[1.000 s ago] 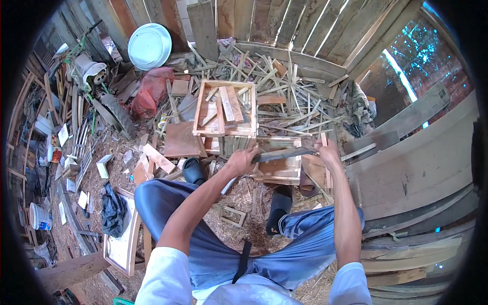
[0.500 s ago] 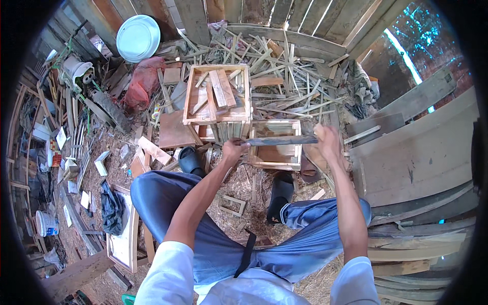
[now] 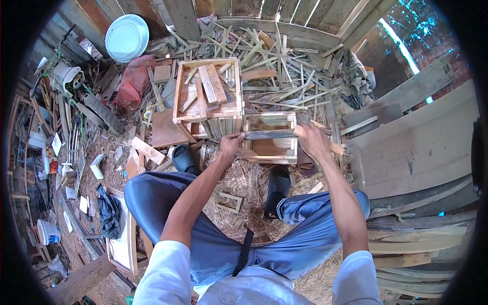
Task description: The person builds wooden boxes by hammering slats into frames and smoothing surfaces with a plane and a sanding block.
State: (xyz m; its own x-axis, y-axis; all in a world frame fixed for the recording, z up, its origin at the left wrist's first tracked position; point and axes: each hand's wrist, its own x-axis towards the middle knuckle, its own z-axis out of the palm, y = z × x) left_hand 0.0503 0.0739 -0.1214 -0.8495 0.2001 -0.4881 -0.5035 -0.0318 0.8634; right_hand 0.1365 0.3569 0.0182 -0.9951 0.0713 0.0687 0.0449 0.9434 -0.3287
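Note:
A dark flat strip [image 3: 269, 134] runs crosswise over a small open wooden box [image 3: 274, 158] in front of me. My left hand [image 3: 232, 145] pinches the strip's left end. At its other end my right hand [image 3: 312, 140] is closed round a light wooden piece [image 3: 300, 132], which meets the strip. The fingers partly hide this piece, so its full shape does not show. Just beyond my left hand stands a taller wooden box [image 3: 233, 113], open at the top, with several short boards [image 3: 212, 84] lying in it.
Thin wood offcuts [image 3: 284, 76] are heaped against the back plank wall. A white basin [image 3: 127, 38] and a red bag [image 3: 135, 84] lie at the far left. Large panels [image 3: 412, 147] lean at the right. A small wooden frame [image 3: 229, 202] rests between my feet.
My right hand has moved left, closer to my left hand, and less of the strip shows between them. My left hand keeps its hold. The whole view has shifted slightly.

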